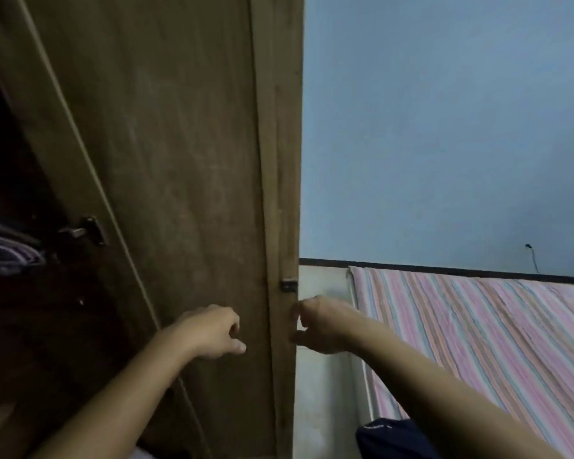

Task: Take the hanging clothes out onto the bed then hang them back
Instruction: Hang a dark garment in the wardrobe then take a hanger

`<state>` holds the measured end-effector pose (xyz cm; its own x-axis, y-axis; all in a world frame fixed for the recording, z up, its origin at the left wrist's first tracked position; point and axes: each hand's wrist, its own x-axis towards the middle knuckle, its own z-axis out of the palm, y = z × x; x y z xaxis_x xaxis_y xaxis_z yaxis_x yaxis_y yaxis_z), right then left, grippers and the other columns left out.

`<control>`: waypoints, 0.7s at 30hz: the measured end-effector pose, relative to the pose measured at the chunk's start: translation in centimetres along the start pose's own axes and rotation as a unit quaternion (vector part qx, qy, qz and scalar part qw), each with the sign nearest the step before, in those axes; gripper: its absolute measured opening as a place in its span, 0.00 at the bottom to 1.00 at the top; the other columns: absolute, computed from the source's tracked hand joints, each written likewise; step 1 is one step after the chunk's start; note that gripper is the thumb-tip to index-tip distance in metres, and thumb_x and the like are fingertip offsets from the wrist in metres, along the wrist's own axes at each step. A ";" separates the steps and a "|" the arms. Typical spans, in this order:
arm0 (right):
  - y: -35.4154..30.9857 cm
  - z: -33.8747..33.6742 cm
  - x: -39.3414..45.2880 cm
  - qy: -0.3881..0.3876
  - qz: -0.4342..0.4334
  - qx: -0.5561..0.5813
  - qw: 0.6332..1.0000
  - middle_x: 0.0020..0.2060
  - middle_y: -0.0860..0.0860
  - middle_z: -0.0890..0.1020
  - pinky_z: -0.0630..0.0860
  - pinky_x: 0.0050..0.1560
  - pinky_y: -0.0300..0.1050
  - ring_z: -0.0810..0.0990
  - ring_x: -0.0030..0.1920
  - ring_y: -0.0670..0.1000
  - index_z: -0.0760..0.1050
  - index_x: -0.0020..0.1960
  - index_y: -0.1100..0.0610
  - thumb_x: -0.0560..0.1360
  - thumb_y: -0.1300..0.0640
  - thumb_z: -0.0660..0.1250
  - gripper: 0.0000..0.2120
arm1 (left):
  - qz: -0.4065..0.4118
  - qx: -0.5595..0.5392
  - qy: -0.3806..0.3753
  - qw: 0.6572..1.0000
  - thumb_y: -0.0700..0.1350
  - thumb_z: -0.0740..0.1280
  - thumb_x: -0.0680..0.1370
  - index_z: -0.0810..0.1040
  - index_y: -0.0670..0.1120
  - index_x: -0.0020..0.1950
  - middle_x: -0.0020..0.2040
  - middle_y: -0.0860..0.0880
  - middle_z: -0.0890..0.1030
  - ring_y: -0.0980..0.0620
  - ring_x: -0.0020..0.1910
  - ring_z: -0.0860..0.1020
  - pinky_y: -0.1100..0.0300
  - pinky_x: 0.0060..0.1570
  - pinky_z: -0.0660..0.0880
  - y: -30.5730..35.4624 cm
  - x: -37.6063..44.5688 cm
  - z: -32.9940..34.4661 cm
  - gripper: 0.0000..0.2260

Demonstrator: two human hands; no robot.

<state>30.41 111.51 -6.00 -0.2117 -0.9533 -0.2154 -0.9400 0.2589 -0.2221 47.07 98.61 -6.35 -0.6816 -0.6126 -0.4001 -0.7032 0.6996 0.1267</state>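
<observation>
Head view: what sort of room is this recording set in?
Most likely a bedroom. A wooden wardrobe door stands open with folded cloth in the dark interior, and a bed with a striped sheet lies against the blue wall. The right hand is at the door's edge.

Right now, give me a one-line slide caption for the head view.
Right hand grips the wardrobe door edge, left hand empty beside it, striped bed at right.
</observation>
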 end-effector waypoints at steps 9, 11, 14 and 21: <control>-16.0 0.7 8.7 -0.033 -0.207 -0.050 0.976 0.58 0.51 0.80 0.80 0.55 0.52 0.81 0.57 0.54 0.70 0.68 0.50 0.78 0.45 0.66 0.21 | -0.167 -0.127 0.046 0.977 0.58 0.67 0.76 0.74 0.50 0.65 0.62 0.50 0.75 0.50 0.58 0.76 0.53 0.58 0.74 -15.3 -9.6 1.9 0.20; -19.2 0.8 10.2 -0.039 -0.252 -0.064 0.965 0.58 0.53 0.80 0.79 0.55 0.52 0.80 0.57 0.55 0.71 0.67 0.52 0.78 0.47 0.66 0.19 | -0.203 -0.158 0.065 0.964 0.59 0.68 0.76 0.74 0.50 0.64 0.62 0.49 0.74 0.51 0.56 0.75 0.54 0.56 0.75 -17.6 -11.5 2.6 0.21; -23.2 1.4 12.0 -0.052 -0.311 -0.084 0.945 0.58 0.54 0.80 0.78 0.55 0.51 0.80 0.58 0.56 0.73 0.65 0.52 0.77 0.47 0.66 0.18 | -0.265 -0.192 0.095 0.940 0.59 0.67 0.76 0.72 0.49 0.68 0.65 0.48 0.72 0.50 0.61 0.73 0.57 0.57 0.72 -19.7 -14.4 3.5 0.24; -30.7 1.8 12.4 -0.104 -0.435 -0.107 0.888 0.63 0.56 0.77 0.73 0.63 0.47 0.75 0.65 0.58 0.73 0.67 0.54 0.77 0.49 0.64 0.19 | -0.407 -0.258 0.189 0.855 0.57 0.66 0.77 0.75 0.47 0.65 0.64 0.47 0.76 0.49 0.60 0.75 0.56 0.60 0.73 -19.8 -21.5 5.3 0.20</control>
<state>57.12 92.03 -3.60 0.6524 -0.7230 -0.2273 -0.7578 -0.6176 -0.2104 76.74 99.87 -5.07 0.1292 -0.9630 -0.2363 -0.9052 -0.2118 0.3684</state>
